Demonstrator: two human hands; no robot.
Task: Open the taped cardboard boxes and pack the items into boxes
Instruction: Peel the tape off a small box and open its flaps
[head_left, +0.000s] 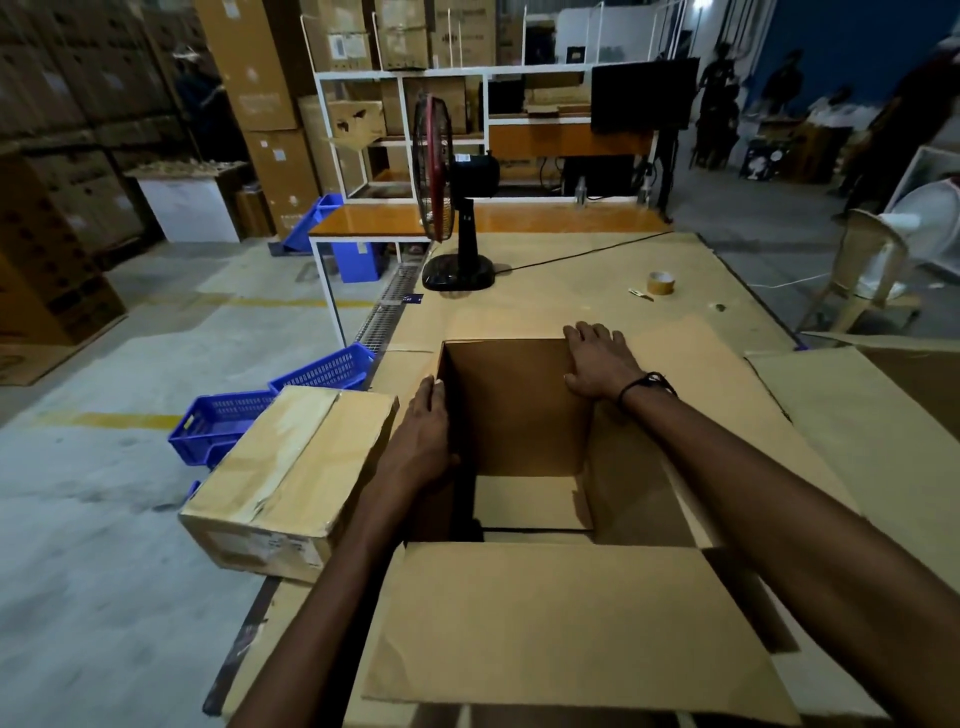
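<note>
Figure: open box (524, 457) at table centre, flaps folded outward, interior apparently empty. A second, taped box (291, 478) sits just beside it on the left, overhanging the table (571, 291) edge. I judge the step as spreading the flaps; I would press each flat along its crease so the mouth remains wide for packing. My left hand (423, 431) lies on the left wall's rim, fingers straight and together. My right hand (600, 364) presses the right flap, fingers spread, palm down. Tape roll (661, 284) lies well apart.
</note>
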